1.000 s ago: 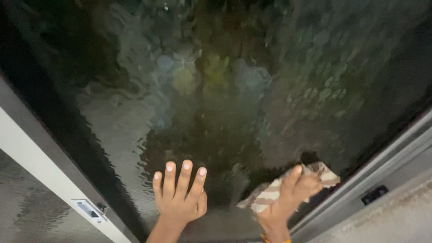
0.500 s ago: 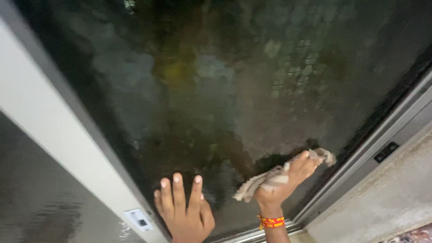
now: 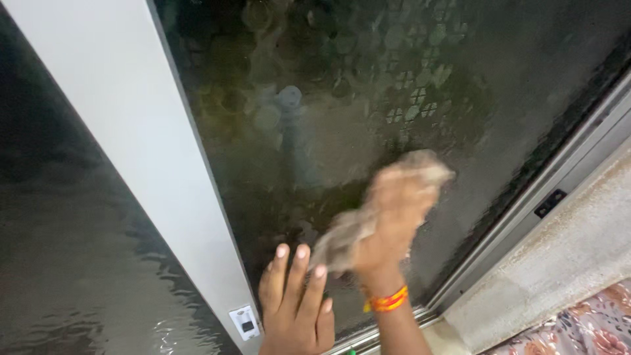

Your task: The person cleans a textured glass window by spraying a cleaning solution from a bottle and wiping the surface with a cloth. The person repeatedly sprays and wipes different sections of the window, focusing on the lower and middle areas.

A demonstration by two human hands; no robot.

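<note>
Right hand (image 3: 394, 210) grips a cloth (image 3: 342, 240) on the dark textured glass (image 3: 368, 85) — left hand (image 3: 296, 306) lies flat, fingers spread.

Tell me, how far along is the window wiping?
Done: cannot tell; the textured glass pane shows no clearly wiped part. In hand: the right hand presses a cloth to the lower glass, blurred mid-wipe, while the left hand lies flat. Left: seemingly the upper glass.

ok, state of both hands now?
Left hand: open, flat on the glass pane.
Right hand: closed on a cloth, motion-blurred.
</note>
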